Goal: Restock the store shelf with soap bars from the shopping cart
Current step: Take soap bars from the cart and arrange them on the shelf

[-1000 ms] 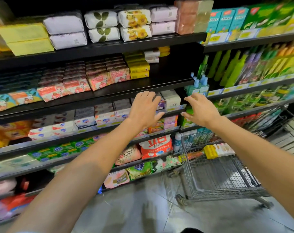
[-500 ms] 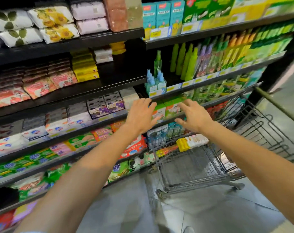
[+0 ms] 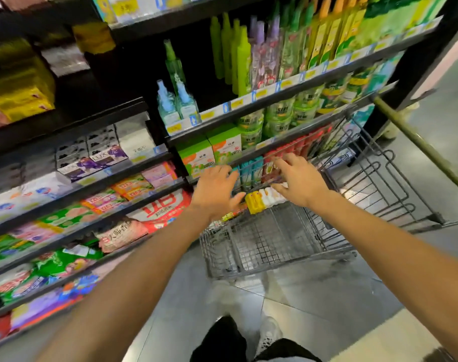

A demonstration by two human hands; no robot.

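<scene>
Beside dark store shelves [image 3: 154, 163] on a grey tiled aisle, left hand [image 3: 214, 192] and right hand [image 3: 299, 182] hover empty with fingers spread over the wire shopping cart [image 3: 262, 241], flanking the yellow-and-white row of soap bars [image 3: 264, 198] lying in it.

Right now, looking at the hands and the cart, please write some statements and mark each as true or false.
1. Both hands, the left hand and the right hand, hold nothing. True.
2. The row of soap bars lies in the shopping cart. True.
3. The soap bars are all yellow. False: one end is yellow, the rest look white.
4. The cart stands left of the Lux soap boxes. False: it stands to their right.
5. The left hand grips a spray bottle. False: it hovers open near the cart.
</scene>
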